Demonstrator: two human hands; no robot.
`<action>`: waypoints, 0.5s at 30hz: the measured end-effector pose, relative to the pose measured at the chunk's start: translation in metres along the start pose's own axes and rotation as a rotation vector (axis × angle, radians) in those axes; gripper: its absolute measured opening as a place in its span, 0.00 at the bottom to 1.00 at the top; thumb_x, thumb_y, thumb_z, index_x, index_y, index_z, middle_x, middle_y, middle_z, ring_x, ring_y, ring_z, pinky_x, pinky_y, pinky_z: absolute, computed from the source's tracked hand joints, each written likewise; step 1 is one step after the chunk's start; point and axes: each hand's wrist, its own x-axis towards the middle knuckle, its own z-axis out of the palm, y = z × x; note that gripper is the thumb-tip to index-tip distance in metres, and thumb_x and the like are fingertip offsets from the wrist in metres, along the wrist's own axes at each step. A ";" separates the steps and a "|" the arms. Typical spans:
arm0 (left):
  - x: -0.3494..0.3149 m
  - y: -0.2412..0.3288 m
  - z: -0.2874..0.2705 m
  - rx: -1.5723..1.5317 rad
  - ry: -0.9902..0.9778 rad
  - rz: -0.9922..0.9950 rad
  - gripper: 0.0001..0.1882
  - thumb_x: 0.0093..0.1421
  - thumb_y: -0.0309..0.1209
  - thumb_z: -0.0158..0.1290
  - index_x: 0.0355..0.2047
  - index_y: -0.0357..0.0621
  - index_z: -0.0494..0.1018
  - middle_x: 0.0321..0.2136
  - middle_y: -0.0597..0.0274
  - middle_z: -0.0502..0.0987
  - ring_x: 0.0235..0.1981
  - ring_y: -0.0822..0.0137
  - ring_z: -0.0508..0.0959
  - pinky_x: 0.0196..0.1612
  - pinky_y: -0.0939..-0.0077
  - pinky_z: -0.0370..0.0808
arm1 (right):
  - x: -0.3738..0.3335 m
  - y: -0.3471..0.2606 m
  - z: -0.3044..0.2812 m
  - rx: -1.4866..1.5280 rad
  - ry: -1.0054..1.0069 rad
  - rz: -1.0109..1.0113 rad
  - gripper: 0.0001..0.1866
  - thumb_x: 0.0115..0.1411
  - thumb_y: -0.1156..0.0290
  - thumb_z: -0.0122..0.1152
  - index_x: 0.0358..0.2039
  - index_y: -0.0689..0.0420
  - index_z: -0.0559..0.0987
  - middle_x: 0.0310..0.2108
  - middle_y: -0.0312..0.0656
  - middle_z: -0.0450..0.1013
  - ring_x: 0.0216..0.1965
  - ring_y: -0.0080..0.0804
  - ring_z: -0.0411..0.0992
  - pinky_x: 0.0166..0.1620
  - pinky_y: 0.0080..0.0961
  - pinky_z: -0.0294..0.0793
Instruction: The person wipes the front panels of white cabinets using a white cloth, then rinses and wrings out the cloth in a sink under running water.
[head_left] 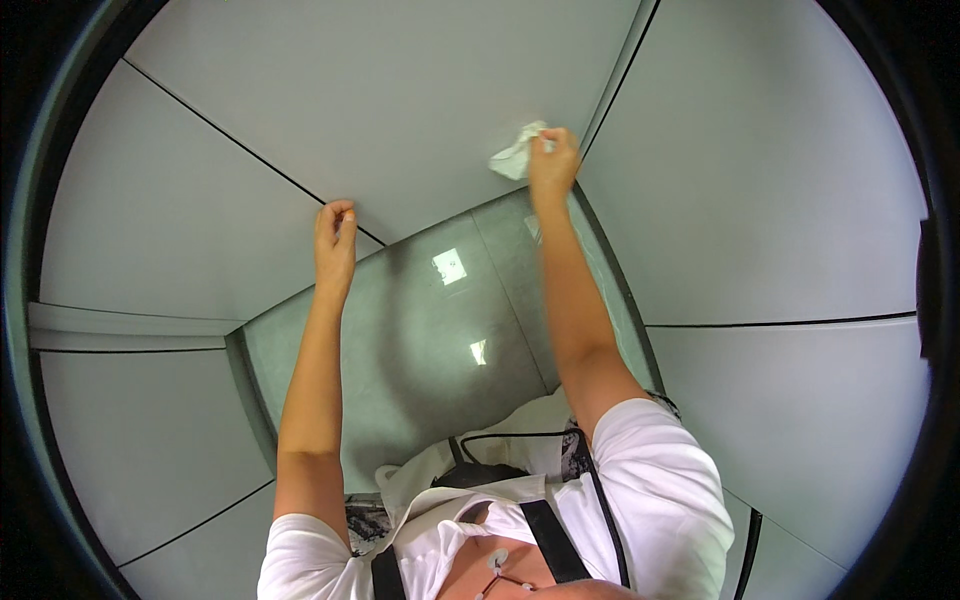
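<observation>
The space was enclosed by smooth pale-grey wall panels [350, 90], by which the upper part and both sides of the view were filled, and they were divided by thin dark seams. Below them a glossy grey-green floor [440, 320] was seen, crossed by a fine joint line. At the lower edge a white short-sleeved shirt [660, 490] was worn, with black straps [555, 540] laid over it. Both bare arms were stretched forward over the floor. The left hand [335, 243] was raised beside a dark seam, its fingers curled in loosely; whether the panel was touched could not be told. The right hand [556, 172], slightly blurred, was held near the corner where two panels met, its fingers closed on a white cloth [513, 157]. The cloth was positioned in front of the far panel, just above the floor's far edge, and was pinched at its upper right end. Its long axis was slanted from upper right to lower left, the free end being pointed down and leftward, away from the corner. It was seen as thin, soft and crumpled, with uneven edges and faintly shaded folds.
</observation>
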 end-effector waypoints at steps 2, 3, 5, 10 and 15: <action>-0.002 0.003 0.001 0.009 0.006 0.000 0.10 0.60 0.31 0.43 0.39 0.40 0.67 0.35 0.68 0.68 0.38 0.76 0.65 0.44 0.81 0.62 | 0.020 0.042 -0.004 0.018 0.115 -0.048 0.05 0.44 0.75 0.58 0.23 0.59 0.73 0.29 0.45 0.70 0.31 0.45 0.69 0.36 0.36 0.68; 0.000 0.004 0.003 0.014 0.010 0.001 0.10 0.60 0.31 0.43 0.39 0.40 0.67 0.35 0.68 0.67 0.38 0.76 0.65 0.44 0.81 0.62 | 0.030 0.052 -0.010 -0.019 0.082 -0.019 0.05 0.44 0.75 0.58 0.23 0.59 0.73 0.28 0.45 0.70 0.31 0.45 0.69 0.36 0.36 0.68; -0.001 -0.002 0.003 -0.028 0.024 -0.003 0.10 0.60 0.31 0.43 0.39 0.40 0.67 0.35 0.67 0.68 0.38 0.75 0.65 0.45 0.81 0.62 | 0.031 0.060 -0.012 -0.071 0.039 0.013 0.04 0.44 0.75 0.58 0.22 0.59 0.73 0.27 0.46 0.70 0.31 0.45 0.69 0.36 0.36 0.68; 0.000 0.004 0.004 -0.014 0.004 0.024 0.10 0.60 0.31 0.43 0.40 0.40 0.67 0.35 0.67 0.68 0.38 0.75 0.66 0.45 0.80 0.62 | 0.030 0.051 -0.012 -0.083 0.121 0.006 0.05 0.43 0.75 0.58 0.23 0.59 0.73 0.27 0.46 0.70 0.31 0.45 0.69 0.36 0.36 0.68; -0.002 0.000 0.005 -0.041 0.044 0.009 0.09 0.59 0.31 0.44 0.37 0.40 0.68 0.35 0.64 0.67 0.37 0.71 0.65 0.45 0.77 0.63 | -0.002 0.022 -0.004 0.021 0.011 -0.036 0.05 0.43 0.75 0.58 0.23 0.59 0.73 0.28 0.46 0.69 0.32 0.45 0.68 0.37 0.35 0.67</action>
